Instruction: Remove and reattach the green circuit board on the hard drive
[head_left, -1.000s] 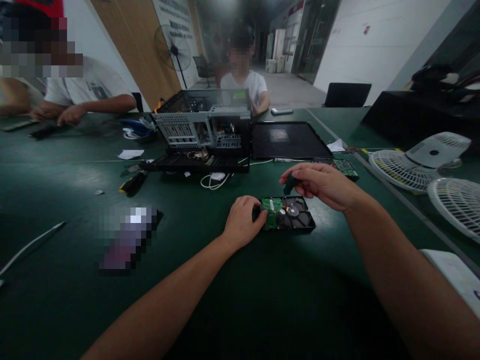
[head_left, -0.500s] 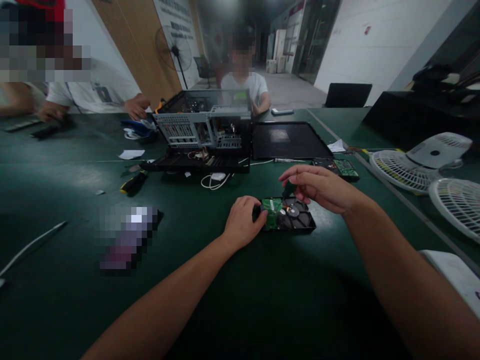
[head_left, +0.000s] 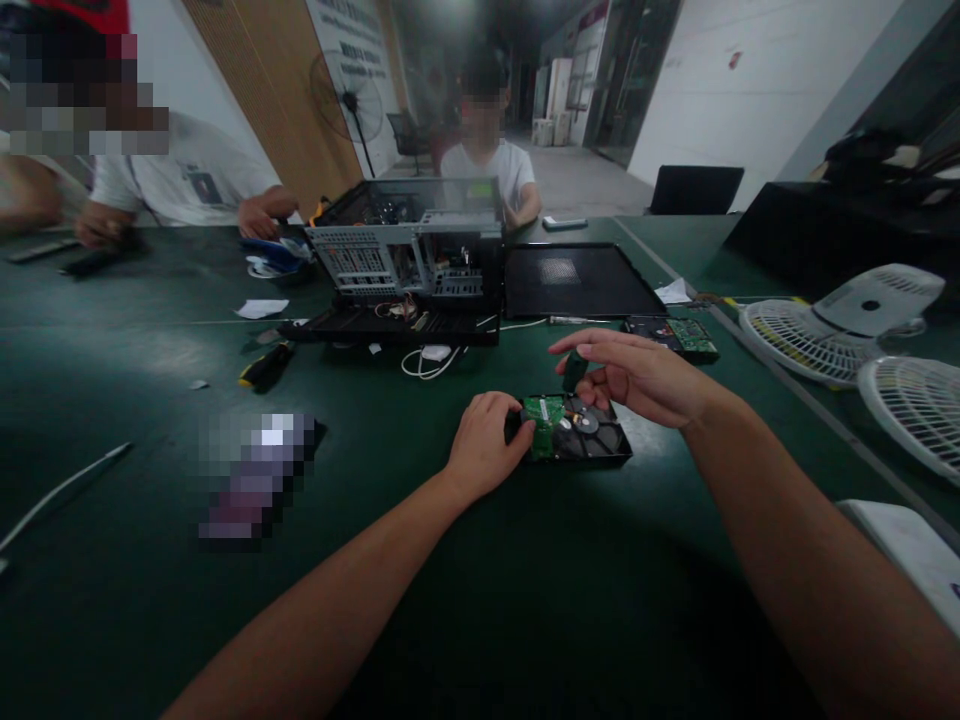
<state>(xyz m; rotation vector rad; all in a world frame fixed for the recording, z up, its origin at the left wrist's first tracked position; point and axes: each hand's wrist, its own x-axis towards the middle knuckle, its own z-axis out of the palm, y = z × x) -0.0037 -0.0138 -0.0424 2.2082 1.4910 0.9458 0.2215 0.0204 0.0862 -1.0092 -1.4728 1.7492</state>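
Observation:
A hard drive (head_left: 592,440) lies on the green table with its green circuit board facing up. My left hand (head_left: 491,440) is closed round its left end, thumb near the board. Above the drive's far edge, my right hand (head_left: 630,375) has its fingers closed on a small screwdriver (head_left: 575,370) with a dark green handle, held roughly upright. Its tip is too small to make out against the drive.
An opened computer case (head_left: 420,255) stands ahead, with a black side panel (head_left: 585,280) to its right. Another hard drive (head_left: 690,338) lies beyond my right hand. A yellow-black screwdriver (head_left: 266,367), a blurred-out phone (head_left: 262,475) and white fans (head_left: 810,340) lie around. Two people sit opposite.
My right hand and the screwdriver have shifted slightly left, and the fingers have changed position on the handle. My left hand and the hard drive stay in place.

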